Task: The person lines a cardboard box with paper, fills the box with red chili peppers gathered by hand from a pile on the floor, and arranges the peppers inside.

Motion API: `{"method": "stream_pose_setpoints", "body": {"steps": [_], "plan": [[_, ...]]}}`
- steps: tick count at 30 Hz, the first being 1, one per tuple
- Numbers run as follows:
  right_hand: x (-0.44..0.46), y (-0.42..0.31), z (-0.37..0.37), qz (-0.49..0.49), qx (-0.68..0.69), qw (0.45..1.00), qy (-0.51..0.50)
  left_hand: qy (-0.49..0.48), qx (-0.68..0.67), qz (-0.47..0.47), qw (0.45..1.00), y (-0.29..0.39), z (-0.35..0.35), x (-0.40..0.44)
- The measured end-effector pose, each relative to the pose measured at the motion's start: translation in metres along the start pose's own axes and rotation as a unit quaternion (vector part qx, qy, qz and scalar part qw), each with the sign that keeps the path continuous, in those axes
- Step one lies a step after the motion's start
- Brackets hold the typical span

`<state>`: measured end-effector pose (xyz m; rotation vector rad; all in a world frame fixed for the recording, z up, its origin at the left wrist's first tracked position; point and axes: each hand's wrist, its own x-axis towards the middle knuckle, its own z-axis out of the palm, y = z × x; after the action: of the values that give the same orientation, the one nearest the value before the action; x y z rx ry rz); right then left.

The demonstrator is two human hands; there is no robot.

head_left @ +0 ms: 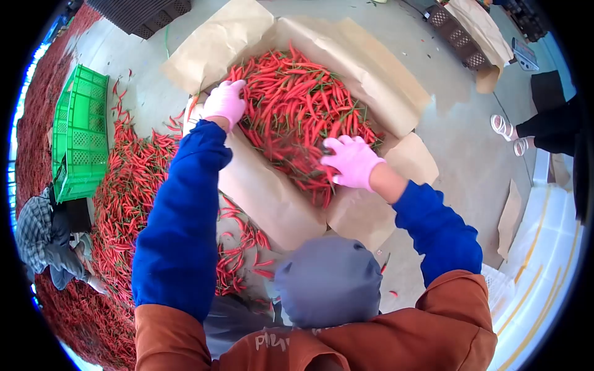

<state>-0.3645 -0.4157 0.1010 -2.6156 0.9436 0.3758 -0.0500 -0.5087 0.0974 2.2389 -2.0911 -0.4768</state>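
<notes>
A heap of red chili peppers (291, 93) with green stems fills a container lined with brown paper (266, 191), whose flaps spread outward. My left hand (227, 102), in a pink glove, rests at the container's left edge, its fingers stretched over the chilies there. On the right side of the heap is my right hand (352, 162), also pink-gloved, palm down with fingers spread and touching chilies. Between the two hands some chilies are smeared by motion. Blue sleeve covers reach up both of my forearms.
Loose chilies (133, 198) cover the floor at left, beside a green plastic crate (80, 133). A crouching person (46, 238) reaches into them. Dark crates (145, 15) stand at the back, another crate (458, 37) at back right. Someone in sandals (502, 127) stands at right.
</notes>
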Motion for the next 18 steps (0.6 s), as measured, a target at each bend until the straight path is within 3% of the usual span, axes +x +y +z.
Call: {"method": "stream_pose_setpoints", "body": {"steps": [2,4,6,8,10,12,14,16,18], "plan": [[-0.013,0.0,-0.022,0.057,-0.007,0.993,-0.103,0.001,0.032,0.021,0.999,0.024,0.009,-0.012],[-0.017,0.006,-0.042,0.079,-0.003,0.98,-0.184,-0.117,0.111,-0.046,0.986,0.053,0.01,-0.027],[-0.014,0.012,-0.072,0.085,0.025,0.971,-0.224,-0.102,0.106,-0.038,0.988,0.057,0.034,-0.034],[0.003,0.037,-0.069,0.061,0.055,0.996,-0.035,-0.111,0.1,-0.06,0.987,0.054,0.041,-0.04],[0.05,0.029,-0.094,0.193,0.104,0.974,0.046,-0.126,0.09,-0.049,0.987,0.048,0.04,-0.041],[0.109,0.026,-0.095,0.262,0.144,0.947,0.114,-0.129,0.07,-0.033,0.989,0.049,0.023,-0.045],[0.159,0.029,-0.084,0.309,0.2,0.926,0.086,-0.02,-0.003,0.001,1.0,0.052,-0.003,-0.063],[0.178,0.027,-0.062,0.346,0.167,0.917,0.111,0.079,-0.137,0.041,0.987,0.037,-0.013,-0.072],[0.166,0.032,-0.064,0.321,0.187,0.927,0.059,0.098,-0.15,-0.005,0.984,0.015,-0.029,-0.078]]}}
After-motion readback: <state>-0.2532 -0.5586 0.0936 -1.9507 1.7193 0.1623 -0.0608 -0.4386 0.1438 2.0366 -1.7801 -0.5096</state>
